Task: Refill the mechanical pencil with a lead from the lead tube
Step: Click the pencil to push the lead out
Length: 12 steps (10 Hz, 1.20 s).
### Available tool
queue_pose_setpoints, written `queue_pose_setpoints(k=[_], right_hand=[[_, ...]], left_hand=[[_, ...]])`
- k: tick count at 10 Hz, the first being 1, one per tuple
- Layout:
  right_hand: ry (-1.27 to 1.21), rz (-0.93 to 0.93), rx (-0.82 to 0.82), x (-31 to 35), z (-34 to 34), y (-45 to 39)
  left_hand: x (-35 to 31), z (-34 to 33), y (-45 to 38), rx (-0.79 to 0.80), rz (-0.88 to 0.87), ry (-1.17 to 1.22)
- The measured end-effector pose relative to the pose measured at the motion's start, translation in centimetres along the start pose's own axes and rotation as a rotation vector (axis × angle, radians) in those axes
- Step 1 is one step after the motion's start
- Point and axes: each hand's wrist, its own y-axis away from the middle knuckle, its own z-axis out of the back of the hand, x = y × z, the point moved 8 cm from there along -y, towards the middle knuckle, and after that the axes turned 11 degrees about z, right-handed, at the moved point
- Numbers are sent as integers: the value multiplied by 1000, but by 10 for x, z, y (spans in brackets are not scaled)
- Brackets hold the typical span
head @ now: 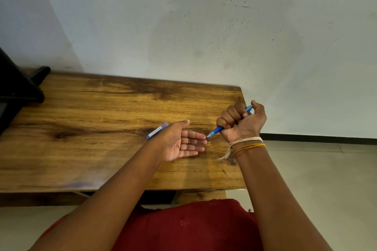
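My right hand (240, 122) is closed in a fist around the blue mechanical pencil (217, 129), thumb at its upper end and its tip pointing down-left. The tip hovers just at the fingertips of my left hand (183, 142), which is held palm-up, fingers together and nothing visible in it. Behind my left hand, the blue lead tube (156, 131) lies on the wooden table (91, 128), partly hidden by the hand.
A black object (18, 89) stands at the table's far left corner. A white wall rises right behind the table. The table's right edge ends near my right wrist, with tiled floor (316, 169) beyond. Red cloth (193, 226) covers my lap below.
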Motion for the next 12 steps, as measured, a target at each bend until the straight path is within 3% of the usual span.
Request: queue_pose_setpoints(k=[12], right_hand=[[-71, -35, -60, -5, 8, -4]], left_hand=[[1, 0, -1, 13, 2, -7]])
